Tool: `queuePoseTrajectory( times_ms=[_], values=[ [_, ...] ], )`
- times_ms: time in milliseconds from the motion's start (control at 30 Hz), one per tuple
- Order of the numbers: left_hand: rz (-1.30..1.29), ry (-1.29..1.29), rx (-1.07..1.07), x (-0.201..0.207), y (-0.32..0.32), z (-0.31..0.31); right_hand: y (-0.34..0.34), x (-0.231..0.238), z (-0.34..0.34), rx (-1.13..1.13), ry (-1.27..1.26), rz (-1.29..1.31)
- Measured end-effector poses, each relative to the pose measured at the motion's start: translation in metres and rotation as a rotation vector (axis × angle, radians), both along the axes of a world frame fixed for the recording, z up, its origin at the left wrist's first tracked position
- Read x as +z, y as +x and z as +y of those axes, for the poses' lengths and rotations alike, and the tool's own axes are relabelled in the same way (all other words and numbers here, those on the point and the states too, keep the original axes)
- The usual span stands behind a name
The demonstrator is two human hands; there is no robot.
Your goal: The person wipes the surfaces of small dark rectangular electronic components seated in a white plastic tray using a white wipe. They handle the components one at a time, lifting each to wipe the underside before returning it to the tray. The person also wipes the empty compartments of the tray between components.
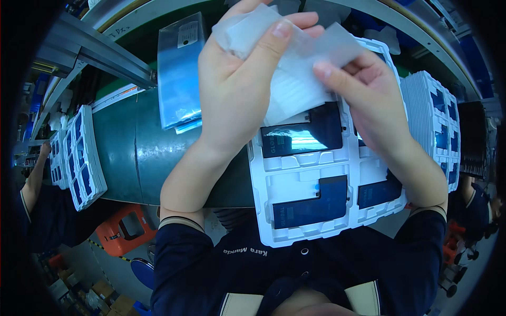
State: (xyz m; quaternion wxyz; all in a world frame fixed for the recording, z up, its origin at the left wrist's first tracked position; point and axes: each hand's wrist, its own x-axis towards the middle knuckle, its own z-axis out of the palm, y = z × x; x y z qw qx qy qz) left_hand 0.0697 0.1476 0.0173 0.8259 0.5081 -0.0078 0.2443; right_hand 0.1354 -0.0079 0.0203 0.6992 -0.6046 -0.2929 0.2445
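Observation:
Up over the tray, both hands hold a loose bunch of thin, frosted white plastic sheets or bags; which of the two I cannot tell. My left hand grips the bunch with the thumb across its front. At its right end, my right hand pinches a corner between thumb and fingers. Beneath lies a white moulded tray with compartments. Black L-shaped flat pieces that look like phone batteries lie in it, one with a glossy reflection. The sheets and hands hide the tray's far part.
Left of my left hand, a stack of clear blue plastic bags lies on the green table. Stacked white trays stand at the left and right. An orange stool is below the table. Other people work at both sides.

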Motion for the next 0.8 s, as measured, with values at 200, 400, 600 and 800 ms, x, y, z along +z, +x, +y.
queuePoseTrajectory(
  times_ms=[200,400,600,800],
  values=[
    [-0.058,-0.029,0.036,-0.017,0.015,0.030,0.036,-0.001,0.017,-0.160,0.037,-0.259],
    [0.182,1.346,0.334,-0.012,0.011,0.060,0.076,-0.012,-0.013,-0.150,0.000,-0.348],
    [0.316,1.493,0.104,-0.015,0.010,0.050,0.090,-0.018,-0.015,-0.234,-0.079,-0.239],
    [0.159,1.406,-0.053,-0.012,0.018,0.056,0.089,-0.018,-0.008,-0.283,0.093,-0.120]
  ],
)
